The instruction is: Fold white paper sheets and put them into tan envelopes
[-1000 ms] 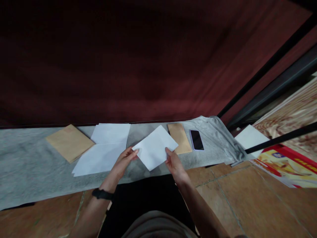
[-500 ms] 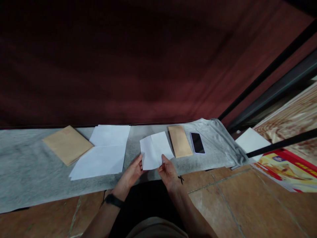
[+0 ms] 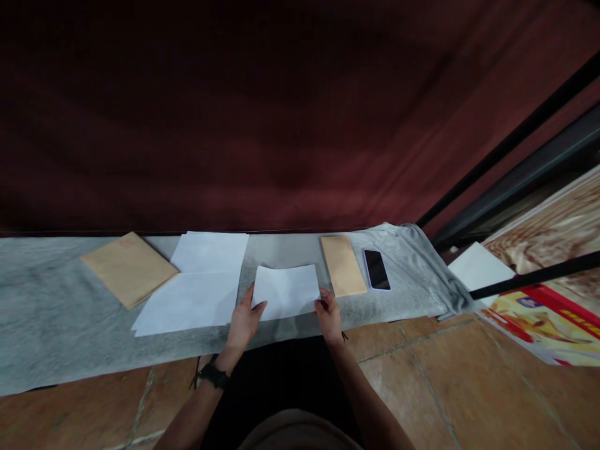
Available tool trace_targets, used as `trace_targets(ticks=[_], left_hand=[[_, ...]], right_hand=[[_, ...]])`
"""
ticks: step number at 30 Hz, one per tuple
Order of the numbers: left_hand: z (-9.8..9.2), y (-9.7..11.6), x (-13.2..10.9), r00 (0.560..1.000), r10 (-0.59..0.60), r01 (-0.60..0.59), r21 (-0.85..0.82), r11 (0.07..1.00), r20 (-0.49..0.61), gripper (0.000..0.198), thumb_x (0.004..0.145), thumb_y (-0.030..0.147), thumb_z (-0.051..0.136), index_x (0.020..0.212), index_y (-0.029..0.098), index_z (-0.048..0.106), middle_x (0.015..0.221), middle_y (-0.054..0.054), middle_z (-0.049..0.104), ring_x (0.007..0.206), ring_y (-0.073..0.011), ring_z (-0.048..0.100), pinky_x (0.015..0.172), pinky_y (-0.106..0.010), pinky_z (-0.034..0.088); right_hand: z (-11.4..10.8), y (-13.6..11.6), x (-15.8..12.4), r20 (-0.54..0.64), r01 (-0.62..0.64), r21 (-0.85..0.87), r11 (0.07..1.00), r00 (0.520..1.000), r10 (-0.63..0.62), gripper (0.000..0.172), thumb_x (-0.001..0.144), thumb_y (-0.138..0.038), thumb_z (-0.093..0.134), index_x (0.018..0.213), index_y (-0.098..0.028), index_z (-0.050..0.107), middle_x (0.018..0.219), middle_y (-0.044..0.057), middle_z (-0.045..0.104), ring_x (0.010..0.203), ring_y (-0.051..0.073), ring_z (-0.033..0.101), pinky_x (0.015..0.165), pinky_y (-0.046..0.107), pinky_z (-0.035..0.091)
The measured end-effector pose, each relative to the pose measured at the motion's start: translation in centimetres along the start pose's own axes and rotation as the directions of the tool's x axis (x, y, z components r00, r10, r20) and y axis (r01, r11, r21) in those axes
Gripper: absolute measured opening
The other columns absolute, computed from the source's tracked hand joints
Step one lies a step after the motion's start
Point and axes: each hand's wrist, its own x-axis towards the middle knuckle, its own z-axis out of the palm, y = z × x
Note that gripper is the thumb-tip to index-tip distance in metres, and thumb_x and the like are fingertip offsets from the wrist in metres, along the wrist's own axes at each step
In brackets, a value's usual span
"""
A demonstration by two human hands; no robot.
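A folded sheet of white paper (image 3: 287, 290) is held level between my two hands, just over the grey cloth. My left hand (image 3: 245, 317) pinches its left edge, thumb on top. At the right edge, my right hand (image 3: 329, 314) grips the paper between thumb and fingers. Left of it lies a stack of larger white sheets (image 3: 201, 287) with a crease across the middle. To the right, close to my right hand, is a narrow brown envelope (image 3: 344, 265).
Brown envelopes (image 3: 129, 269) overlap the stack's left corner. A phone (image 3: 376, 270) lies right of the narrow envelope. Grey cloth (image 3: 70, 325) covers the long surface, backed by a dark red curtain (image 3: 281, 156). Black bars and a colourful box (image 3: 539, 322) are at the right.
The paper has turned from a slanted, partly open fold to a wider, straighter shape. My hands have moved apart to its left and right edges.
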Motion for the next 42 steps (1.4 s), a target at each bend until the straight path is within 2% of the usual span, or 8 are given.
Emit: trace_targets(ticks=[4, 8, 11, 14, 21, 27, 36, 42], left_hand=[[0.1, 0.2, -1.1, 0.994, 0.09, -0.066, 0.346, 0.936, -0.056, 0.061, 0.089, 0.029, 0.059, 0.147, 0.016, 0.045, 0.124, -0.015, 0.07, 0.104, -0.0295, 0.07, 0.09, -0.041, 0.056], [0.7, 1.6, -2.1, 0.924, 0.371, -0.242, 0.605, 0.759, -0.096, 0.051, 0.097, 0.028, 0.045, 0.146, 0.014, 0.048, 0.135, -0.021, 0.061, 0.124, -0.0337, 0.059, 0.103, -0.05, 0.048], [2.6, 2.4, -1.6, 0.859, 0.505, -0.44, 0.637, 0.633, 0.091, 0.049, 0.099, 0.024, 0.038, 0.147, 0.014, 0.048, 0.153, -0.018, 0.047, 0.147, -0.0319, 0.037, 0.116, -0.051, 0.036], [4.8, 2.2, -0.2, 0.847, 0.459, -0.512, 0.642, 0.571, 0.268, 0.055, 0.096, 0.016, 0.036, 0.15, 0.01, 0.044, 0.158, -0.016, 0.043, 0.151, -0.0282, 0.029, 0.121, -0.049, 0.031], [5.4, 0.8, 1.1, 0.857, 0.428, -0.496, 0.69, 0.527, 0.288, 0.059, 0.095, 0.017, 0.034, 0.153, 0.009, 0.039, 0.16, -0.014, 0.04, 0.152, -0.0252, 0.027, 0.124, -0.047, 0.026], [4.0, -0.1, 0.5, 0.881, 0.442, -0.437, 0.645, 0.627, 0.168, 0.062, 0.1, 0.038, 0.036, 0.152, 0.005, 0.038, 0.159, -0.02, 0.039, 0.151, -0.029, 0.031, 0.123, -0.049, 0.026], [2.3, -1.2, -0.8, 0.891, 0.445, -0.391, 0.642, 0.66, 0.086, 0.064, 0.101, 0.041, 0.036, 0.153, 0.006, 0.036, 0.158, -0.022, 0.04, 0.149, -0.0321, 0.034, 0.121, -0.054, 0.029], [4.5, -0.1, -3.0, 0.818, 0.514, -0.549, 0.618, 0.563, 0.258, 0.058, 0.1, 0.028, 0.032, 0.156, 0.01, 0.032, 0.158, -0.016, 0.042, 0.15, -0.025, 0.034, 0.123, -0.048, 0.03]], right_hand=[[-1.2, -0.1, -0.1, -0.016, 0.255, -0.377, 0.891, 0.96, -0.281, 0.036, 0.086, -0.022, 0.052, 0.121, -0.021, 0.063, 0.104, 0.007, 0.068, 0.095, 0.022, 0.066, 0.087, 0.037, 0.056], [-0.4, -1.1, 0.1, 0.063, 0.404, -0.552, 0.729, 0.892, -0.447, 0.039, 0.093, -0.019, 0.046, 0.129, -0.021, 0.061, 0.124, 0.012, 0.064, 0.122, 0.025, 0.058, 0.106, 0.045, 0.048], [2.6, -1.5, 0.7, 0.253, 0.516, -0.527, 0.676, 0.854, -0.455, 0.042, 0.1, -0.022, 0.039, 0.138, -0.018, 0.056, 0.139, 0.013, 0.059, 0.131, 0.021, 0.054, 0.112, 0.041, 0.045], [6.0, -1.2, 1.4, 0.42, 0.595, -0.579, 0.558, 0.804, -0.421, 0.045, 0.104, -0.028, 0.037, 0.144, -0.014, 0.053, 0.151, 0.013, 0.052, 0.142, 0.022, 0.044, 0.118, 0.041, 0.038], [7.1, 0.1, 2.7, 0.521, 0.599, -0.741, 0.304, 0.798, -0.303, 0.052, 0.107, -0.039, 0.038, 0.153, -0.015, 0.042, 0.16, 0.011, 0.04, 0.15, 0.024, 0.032, 0.124, 0.046, 0.024], [5.1, 0.7, 3.0, 0.478, 0.568, -0.785, 0.246, 0.809, -0.342, 0.056, 0.105, -0.035, 0.043, 0.157, -0.017, 0.034, 0.162, 0.014, 0.033, 0.15, 0.028, 0.033, 0.121, 0.05, 0.027], [2.7, 1.0, 2.6, 0.408, 0.535, -0.803, 0.263, 0.815, -0.412, 0.058, 0.105, -0.034, 0.041, 0.156, -0.009, 0.033, 0.158, 0.019, 0.039, 0.147, 0.03, 0.037, 0.12, 0.053, 0.028], [3.7, 0.7, -0.1, 0.514, 0.645, -0.722, 0.252, 0.743, -0.428, 0.053, 0.107, -0.033, 0.037, 0.156, -0.016, 0.035, 0.161, 0.011, 0.038, 0.15, 0.025, 0.033, 0.122, 0.047, 0.027]])
